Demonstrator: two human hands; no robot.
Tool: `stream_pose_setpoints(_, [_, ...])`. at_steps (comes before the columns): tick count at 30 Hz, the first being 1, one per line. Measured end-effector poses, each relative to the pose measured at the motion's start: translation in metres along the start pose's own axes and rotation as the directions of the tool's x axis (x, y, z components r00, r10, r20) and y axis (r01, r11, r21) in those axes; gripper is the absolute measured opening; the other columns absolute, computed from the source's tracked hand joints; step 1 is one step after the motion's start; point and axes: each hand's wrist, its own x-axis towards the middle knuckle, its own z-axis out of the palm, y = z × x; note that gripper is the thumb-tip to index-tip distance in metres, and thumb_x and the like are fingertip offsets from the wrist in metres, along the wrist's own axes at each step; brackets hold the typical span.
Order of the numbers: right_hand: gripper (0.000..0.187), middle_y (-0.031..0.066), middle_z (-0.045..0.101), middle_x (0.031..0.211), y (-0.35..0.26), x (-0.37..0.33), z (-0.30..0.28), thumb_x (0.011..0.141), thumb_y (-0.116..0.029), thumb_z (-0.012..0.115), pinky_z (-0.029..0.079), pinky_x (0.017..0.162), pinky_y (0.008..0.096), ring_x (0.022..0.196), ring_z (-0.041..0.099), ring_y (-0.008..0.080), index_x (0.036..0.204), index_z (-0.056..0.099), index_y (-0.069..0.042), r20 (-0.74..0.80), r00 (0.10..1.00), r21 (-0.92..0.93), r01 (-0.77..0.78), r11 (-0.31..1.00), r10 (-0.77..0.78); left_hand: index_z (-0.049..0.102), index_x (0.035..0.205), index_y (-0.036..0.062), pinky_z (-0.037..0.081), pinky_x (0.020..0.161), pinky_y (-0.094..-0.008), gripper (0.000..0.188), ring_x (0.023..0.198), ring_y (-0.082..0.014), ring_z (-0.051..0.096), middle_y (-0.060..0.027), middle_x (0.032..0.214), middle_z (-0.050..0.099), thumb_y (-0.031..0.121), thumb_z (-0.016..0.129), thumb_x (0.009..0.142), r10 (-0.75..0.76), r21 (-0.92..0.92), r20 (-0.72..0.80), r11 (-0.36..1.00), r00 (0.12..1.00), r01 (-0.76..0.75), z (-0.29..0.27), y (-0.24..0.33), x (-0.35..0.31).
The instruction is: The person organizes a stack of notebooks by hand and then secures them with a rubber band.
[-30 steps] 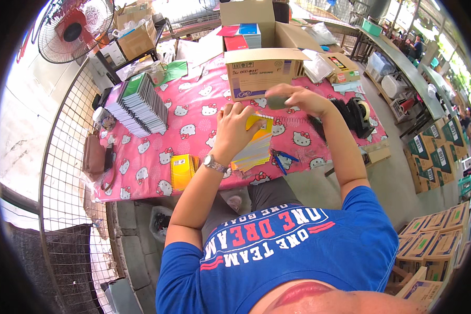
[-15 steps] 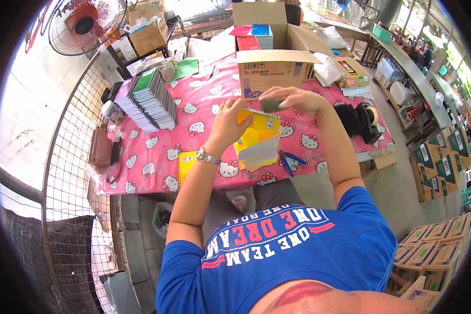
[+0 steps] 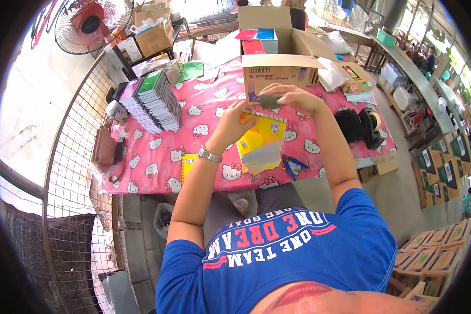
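Note:
My left hand [image 3: 232, 125] is closed on the upper left corner of a yellow spiral notebook [image 3: 267, 128], beside its bound edge. This notebook tops a fanned pile of several yellow notebooks near the table's front edge. My right hand [image 3: 298, 98] grips a dark grey-green pad [image 3: 270, 101] just above the far end of the notebook; whether the pad touches the binding cannot be told. A thin wire coil [image 3: 294, 124] sticks out to the right from the binding. Blue-handled pliers [image 3: 289, 168] lie right of the pile. Another yellow notebook [image 3: 187, 165] lies partly under my left forearm.
Stacked spiral notebooks [image 3: 157, 102] stand at the left. An open carton [image 3: 275, 78] stands behind my hands, with red and blue notebooks [image 3: 267, 42] by it. A tape dispenser [image 3: 372, 128] sits on the right, a brown pouch [image 3: 104, 148] at the left edge. A fan [image 3: 91, 23] stands back left.
The pad in my right hand has shifted slightly relative to the notebook's bound edge. My left hand keeps its hold on the corner. The whole view has shifted a little.

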Motion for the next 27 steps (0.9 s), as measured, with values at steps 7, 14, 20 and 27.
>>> stream_pose_setpoints(7, [0.037, 0.0132, 0.057, 0.128, 0.103, -0.017, -0.04, 0.076, -0.026, 0.069, 0.044, 0.097, 0.0314, 0.116, 0.054, 0.027, 0.11, 0.073, -0.012, -0.419, 0.89, -0.531, -0.399, 0.748, 0.178, 0.062, 0.103, 0.0008, 0.051, 0.065, -0.0261, 0.022, 0.072, -0.0122, 0.061, -0.008, 0.087, 0.065, 0.008, 0.071, 0.084, -0.176, -0.04, 0.028, 0.983, 0.984, 0.177, -0.003, 0.006, 0.001])
stream_pose_setpoints(14, [0.071, 0.0113, 0.044, 0.142, 0.244, -0.125, 0.078, 0.078, -0.043, 0.072, 0.026, 0.105, 0.0685, 0.134, 0.034, 0.0436, 0.139, 0.046, -0.017, -0.727, 0.677, -0.678, -0.681, 0.278, -0.114, 0.064, 0.104, -0.0037, 0.052, 0.057, -0.024, 0.019, 0.068, -0.0099, 0.063, -0.0052, 0.082, 0.067, 0.009, 0.065, 0.091, -0.301, -0.367, -0.098, 0.897, 0.949, 0.247, 0.004, -0.017, -0.016])
stream_pose_setpoints(20, [0.069, 0.0207, 0.051, 0.129, 0.244, -0.179, 0.121, 0.081, -0.034, 0.073, 0.036, 0.099, 0.0577, 0.121, 0.046, 0.0402, 0.136, 0.046, -0.002, -0.751, 0.659, -0.634, -0.704, 0.321, -0.039, 0.067, 0.105, -0.0033, 0.057, 0.065, -0.0247, 0.021, 0.073, -0.01, 0.065, -0.005, 0.085, 0.068, 0.014, 0.064, 0.094, -0.45, -0.194, -0.103, 0.884, 0.887, 0.426, 0.012, -0.01, -0.013])
stream_pose_setpoints(27, [0.06, 0.0147, 0.056, 0.116, 0.053, -0.075, 0.123, 0.078, -0.02, 0.073, 0.043, 0.096, 0.0408, 0.107, 0.055, 0.0316, 0.133, 0.052, -0.004, -0.665, 0.557, -0.683, -0.183, 0.707, -0.497, 0.068, 0.104, -0.0027, 0.056, 0.066, -0.0246, 0.021, 0.072, -0.0115, 0.067, -0.0062, 0.081, 0.069, 0.014, 0.066, 0.092, -0.166, -0.275, -0.248, 0.957, 0.954, 0.095, 0.024, -0.023, -0.023])
